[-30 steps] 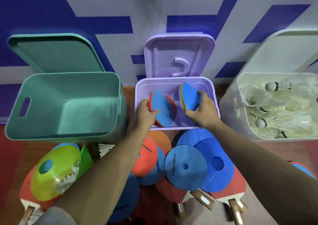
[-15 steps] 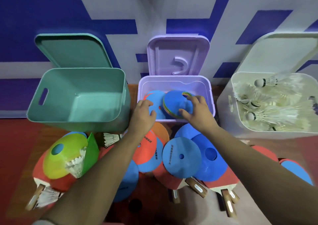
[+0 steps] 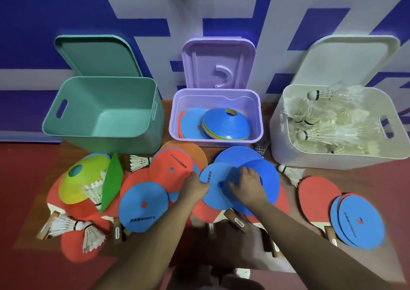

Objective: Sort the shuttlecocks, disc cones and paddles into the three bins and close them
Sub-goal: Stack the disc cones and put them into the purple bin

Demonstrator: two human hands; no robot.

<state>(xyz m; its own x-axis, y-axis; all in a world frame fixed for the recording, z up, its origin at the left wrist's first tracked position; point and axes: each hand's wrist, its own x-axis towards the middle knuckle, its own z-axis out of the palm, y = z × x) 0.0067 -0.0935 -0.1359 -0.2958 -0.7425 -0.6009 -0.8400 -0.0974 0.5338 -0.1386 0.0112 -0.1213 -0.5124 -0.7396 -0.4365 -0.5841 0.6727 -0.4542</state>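
HANDS: left hand [image 3: 195, 187] pinches rim of blue flat plastic disc cone [image 3: 216, 197], right hand [image 3: 248, 184] lies fingers-down on it, gripping nothing | WHERE: counter [image 3: 319, 173], before lilac plastic bin [image 3: 215, 141] | RISK: lifting may drag overlapping blue discs [image 3: 239, 156] off red-faced wooden paddles [image 3: 284, 205]

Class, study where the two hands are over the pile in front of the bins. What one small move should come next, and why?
Probably lift the blue disc and carry it to the purple bin. The left hand is at its edge and the right hand lies on top, and that open bin already holds stacked cones.
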